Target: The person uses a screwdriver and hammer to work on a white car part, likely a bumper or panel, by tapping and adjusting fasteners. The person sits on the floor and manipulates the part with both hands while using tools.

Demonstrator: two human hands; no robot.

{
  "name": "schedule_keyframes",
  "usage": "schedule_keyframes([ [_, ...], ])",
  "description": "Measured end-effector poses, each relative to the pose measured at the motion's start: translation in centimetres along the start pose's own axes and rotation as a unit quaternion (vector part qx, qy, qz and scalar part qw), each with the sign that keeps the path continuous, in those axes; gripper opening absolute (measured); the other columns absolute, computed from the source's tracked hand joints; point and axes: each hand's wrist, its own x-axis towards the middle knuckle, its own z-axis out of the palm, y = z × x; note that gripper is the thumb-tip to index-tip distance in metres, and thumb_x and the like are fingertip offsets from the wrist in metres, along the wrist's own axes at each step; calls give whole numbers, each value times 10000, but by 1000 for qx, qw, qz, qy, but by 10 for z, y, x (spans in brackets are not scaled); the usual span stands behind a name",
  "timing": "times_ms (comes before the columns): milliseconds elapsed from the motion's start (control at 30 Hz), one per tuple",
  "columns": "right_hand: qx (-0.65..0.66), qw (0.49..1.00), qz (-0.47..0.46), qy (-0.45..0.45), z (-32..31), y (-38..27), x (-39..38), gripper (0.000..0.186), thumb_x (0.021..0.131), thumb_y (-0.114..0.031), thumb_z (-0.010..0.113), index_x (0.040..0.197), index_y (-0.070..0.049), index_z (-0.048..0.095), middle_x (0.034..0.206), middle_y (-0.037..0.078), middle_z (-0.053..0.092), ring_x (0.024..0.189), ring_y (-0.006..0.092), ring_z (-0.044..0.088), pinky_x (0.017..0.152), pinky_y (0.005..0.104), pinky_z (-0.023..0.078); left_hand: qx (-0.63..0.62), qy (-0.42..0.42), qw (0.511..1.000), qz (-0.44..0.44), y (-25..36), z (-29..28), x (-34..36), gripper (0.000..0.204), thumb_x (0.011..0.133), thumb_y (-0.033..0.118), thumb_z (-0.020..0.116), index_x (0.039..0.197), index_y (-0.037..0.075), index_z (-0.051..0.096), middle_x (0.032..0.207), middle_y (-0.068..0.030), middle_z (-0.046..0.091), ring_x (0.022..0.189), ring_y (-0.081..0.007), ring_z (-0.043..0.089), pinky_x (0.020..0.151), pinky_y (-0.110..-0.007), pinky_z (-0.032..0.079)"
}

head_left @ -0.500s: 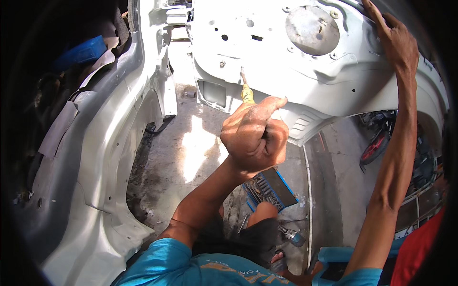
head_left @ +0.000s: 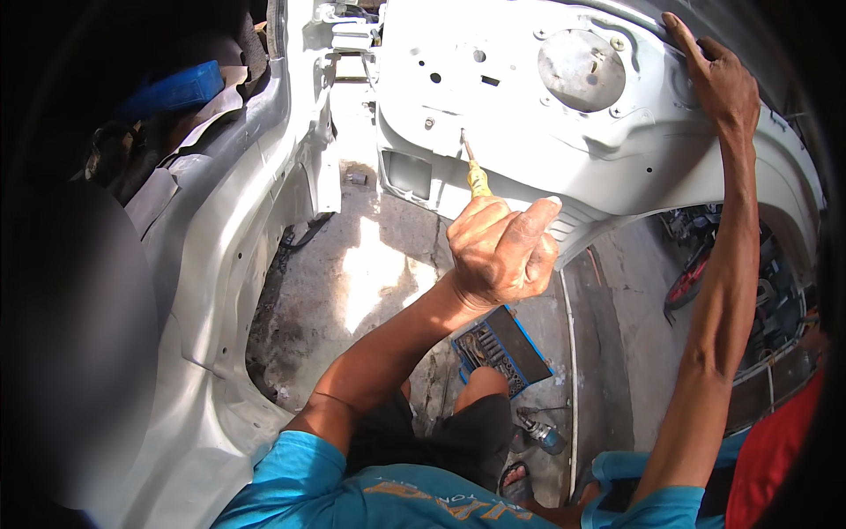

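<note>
My left hand (head_left: 500, 251) is closed round a screwdriver (head_left: 478, 179) with a yellow handle, its thumb raised. The screwdriver's thin shaft points up and away, and its tip meets the lower part of a white car door panel (head_left: 520, 154), near a small hole. At the upper right my right hand (head_left: 724, 88) grips the door's edge. Its index finger stretches along the edge, while the other fingers are bent and partly hidden. A large round metal plate (head_left: 577, 70) sits in the panel between the two hands.
A white car body frame (head_left: 229, 273) with a door opening runs along the left. On the concrete floor are an open blue-edged socket set (head_left: 502, 353) and a power tool (head_left: 542, 434). A red-rimmed wheel (head_left: 687, 284) stands at right. Something dark and blurred (head_left: 79, 353) covers the left side.
The view has shifted, so the door sits farther right. My left hand has turned a little around the screwdriver, whose tip stays on the panel. A blurred dark shape has come in at left.
</note>
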Motion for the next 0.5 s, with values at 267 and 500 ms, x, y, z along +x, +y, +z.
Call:
schedule_keyframes([
  [267,37,999,3,-5,9,9,2,868,815,-924,455,1056,-169,811,799,55,751,816,240,752,763,431,572,31,74,992,-94,5,27,45,330,757,-104,630,1057,2,719,570,-8,522,488,-146,513,514,-286,434],
  [500,25,1000,17,4,0,2,-5,871,805,-920,474,1085,-168,813,791,44,734,818,228,739,776,420,558,132,13,987,-89,16,42,43,321,785,-12,677,1105,12,677,551,-32,530,468,-226,554,524,-356,461],
])
